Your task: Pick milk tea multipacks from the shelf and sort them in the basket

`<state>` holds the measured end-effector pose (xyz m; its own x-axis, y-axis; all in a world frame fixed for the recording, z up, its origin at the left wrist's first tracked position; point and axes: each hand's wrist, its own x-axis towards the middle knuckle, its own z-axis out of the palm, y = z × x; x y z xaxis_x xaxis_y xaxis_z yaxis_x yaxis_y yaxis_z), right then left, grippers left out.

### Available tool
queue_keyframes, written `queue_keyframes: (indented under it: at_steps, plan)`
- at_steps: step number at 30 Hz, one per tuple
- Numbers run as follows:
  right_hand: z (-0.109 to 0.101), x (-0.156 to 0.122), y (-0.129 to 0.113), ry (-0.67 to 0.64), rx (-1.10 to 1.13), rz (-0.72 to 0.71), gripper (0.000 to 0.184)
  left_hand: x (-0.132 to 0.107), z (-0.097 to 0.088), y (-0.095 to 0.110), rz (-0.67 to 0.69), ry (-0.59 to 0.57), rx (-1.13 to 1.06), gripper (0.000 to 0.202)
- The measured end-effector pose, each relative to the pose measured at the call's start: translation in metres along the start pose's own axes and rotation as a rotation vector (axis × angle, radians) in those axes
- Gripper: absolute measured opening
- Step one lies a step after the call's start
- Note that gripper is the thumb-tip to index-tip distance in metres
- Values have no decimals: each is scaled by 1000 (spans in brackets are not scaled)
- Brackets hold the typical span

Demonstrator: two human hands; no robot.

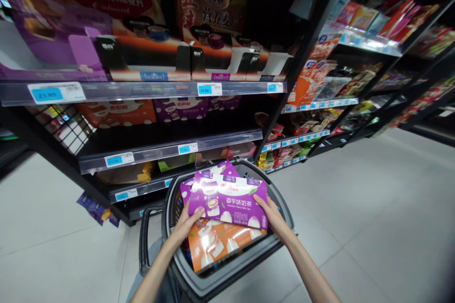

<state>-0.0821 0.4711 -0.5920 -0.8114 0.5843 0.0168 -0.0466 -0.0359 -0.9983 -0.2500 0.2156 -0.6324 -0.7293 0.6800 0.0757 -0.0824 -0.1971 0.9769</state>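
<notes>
Both my hands grip a purple milk tea box (234,201) with a white band and printed cups. My left hand (187,221) holds its lower left side, thumb on the front. On the right edge is my right hand (270,214), its thumb also on the front face. The box is over a grey shopping basket (280,199). Beneath it, partly covered, lies an orange milk tea box (223,241) inside the basket. Another purple box (229,168) shows behind the held one. Most of the fingers are hidden behind the box.
A black store shelf (170,149) stands ahead, with purple boxes (181,109) and orange boxes (117,112) on its middle level. Purple packets (97,208) hang at its lower left. The basket's handle (144,241) sticks out left. Snack shelves (320,104) run off right beside tiled floor (355,199).
</notes>
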Motion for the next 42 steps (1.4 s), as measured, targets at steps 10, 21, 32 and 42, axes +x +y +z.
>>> queue_keyframes:
  at_steps: [10,21,32,42]
  plan:
    - [-1,1,3,-3,8,-6,42,0,0,1,-6,2,-15,88]
    - [0,2,5,10,21,2,45,-1,0,0,-3,10,-10,89]
    - [1,-6,-19,77,232,117,57,-7,2,-1,18,-156,113,106]
    - [22,-19,-33,39,342,184,57,3,0,-1,574,351,627,62]
